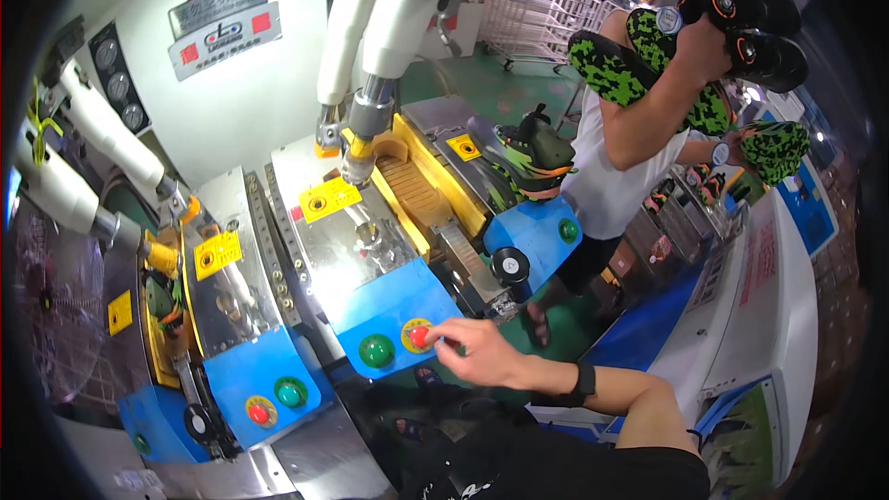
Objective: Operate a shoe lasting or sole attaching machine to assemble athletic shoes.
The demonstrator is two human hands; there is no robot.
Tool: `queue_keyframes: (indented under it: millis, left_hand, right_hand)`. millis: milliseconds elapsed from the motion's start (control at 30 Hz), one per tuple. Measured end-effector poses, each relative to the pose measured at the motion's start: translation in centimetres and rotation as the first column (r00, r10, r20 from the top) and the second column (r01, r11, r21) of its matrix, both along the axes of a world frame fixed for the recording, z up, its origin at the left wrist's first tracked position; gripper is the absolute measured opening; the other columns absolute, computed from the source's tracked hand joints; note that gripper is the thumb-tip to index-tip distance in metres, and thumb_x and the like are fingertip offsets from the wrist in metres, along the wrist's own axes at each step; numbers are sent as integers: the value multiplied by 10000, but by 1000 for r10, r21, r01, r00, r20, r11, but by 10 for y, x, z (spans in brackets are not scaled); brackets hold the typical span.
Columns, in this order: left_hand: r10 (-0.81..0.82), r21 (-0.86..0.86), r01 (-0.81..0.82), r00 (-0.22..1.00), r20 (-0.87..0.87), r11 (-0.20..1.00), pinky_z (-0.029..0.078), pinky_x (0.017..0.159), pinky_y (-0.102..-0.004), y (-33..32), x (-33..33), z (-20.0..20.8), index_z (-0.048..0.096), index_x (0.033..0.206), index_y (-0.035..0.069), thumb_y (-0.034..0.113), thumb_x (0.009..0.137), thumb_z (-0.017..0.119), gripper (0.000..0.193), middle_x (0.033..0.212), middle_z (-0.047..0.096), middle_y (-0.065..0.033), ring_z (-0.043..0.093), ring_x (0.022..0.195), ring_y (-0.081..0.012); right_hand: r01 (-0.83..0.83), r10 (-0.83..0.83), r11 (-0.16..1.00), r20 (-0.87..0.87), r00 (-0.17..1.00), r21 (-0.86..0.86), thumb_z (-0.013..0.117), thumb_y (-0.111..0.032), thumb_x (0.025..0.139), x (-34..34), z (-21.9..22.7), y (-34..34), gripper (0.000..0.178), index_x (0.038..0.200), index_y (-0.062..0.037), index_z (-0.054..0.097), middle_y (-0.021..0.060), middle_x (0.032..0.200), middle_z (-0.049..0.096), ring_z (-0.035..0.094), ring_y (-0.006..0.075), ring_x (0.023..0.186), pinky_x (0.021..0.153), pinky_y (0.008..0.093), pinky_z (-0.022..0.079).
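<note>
My right hand [477, 353], with a dark band on its wrist, reaches in from the lower right. Its fingers are curled together, with the tips at a red push button [419, 337] on a blue control panel [356, 301]. Just left of that button is a green button [376, 350]. Beyond the panel lies a yellow-walled press mould [407, 181] with a ribbed brown pad and no shoe in it. A dark shoe with green and orange parts [532, 153] rests on the machine to the right of the mould. My left hand is out of view.
White press arms [398, 18] hang over the mould. Left, a second station [167, 315] holds a shoe in its yellow mould. At right, a co-worker in a white shirt [593, 157] carries shoes with green-and-black soles [616, 69]. A white machine [741, 315] stands at far right.
</note>
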State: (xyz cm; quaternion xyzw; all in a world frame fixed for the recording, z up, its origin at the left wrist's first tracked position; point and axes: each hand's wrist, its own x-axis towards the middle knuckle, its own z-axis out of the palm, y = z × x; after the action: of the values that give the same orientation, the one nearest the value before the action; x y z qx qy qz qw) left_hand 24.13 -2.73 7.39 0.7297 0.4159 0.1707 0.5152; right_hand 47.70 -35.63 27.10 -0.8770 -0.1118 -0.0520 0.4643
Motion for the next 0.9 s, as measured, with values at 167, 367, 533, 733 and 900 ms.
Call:
queue_keyframes:
  millis: [167,367,533,733,900]
  left_hand:
    - [-70,1,70,998,-2,998,472,886,-414,7,28,5,548,1177,-47,167,898,566,352,1160,603,-206,592,1002,-300]
    - [-53,5,53,999,0,999,469,895,-416,12,44,5,541,1181,-50,169,898,570,359,1170,599,-205,587,1014,-298]
    - [60,11,-61,998,15,998,465,902,-418,17,35,-2,536,1183,-52,171,897,572,365,1178,595,-204,583,1024,-298]
    - [403,-36,-402,914,49,915,461,911,-420,-30,-33,-18,530,1187,-55,173,897,576,372,1188,591,-203,578,1036,-296]
    - [600,-47,-608,791,-119,793,439,957,-443,-64,-67,-37,465,1269,-51,126,848,588,472,1244,563,-207,547,1114,-332]
  right_hand:
    - [-302,302,946,21,953,122,586,-106,854,-1,-23,69,185,1003,-6,629,167,962,666,650,323,893,785,388,524]
    - [-832,855,504,-1,518,231,572,-188,873,-13,-26,165,231,949,9,666,182,841,673,648,346,781,687,434,498]
    - [-942,992,125,-53,114,310,550,-134,870,8,-20,198,189,981,-19,653,191,796,639,625,356,757,682,422,499]
    - [-983,1000,21,17,25,181,553,-146,890,37,-6,217,267,1126,-25,582,173,958,636,624,356,871,771,430,519]
    - [-976,987,82,-150,52,202,578,-114,886,44,46,225,164,1006,-21,640,163,861,637,621,353,807,706,414,505]
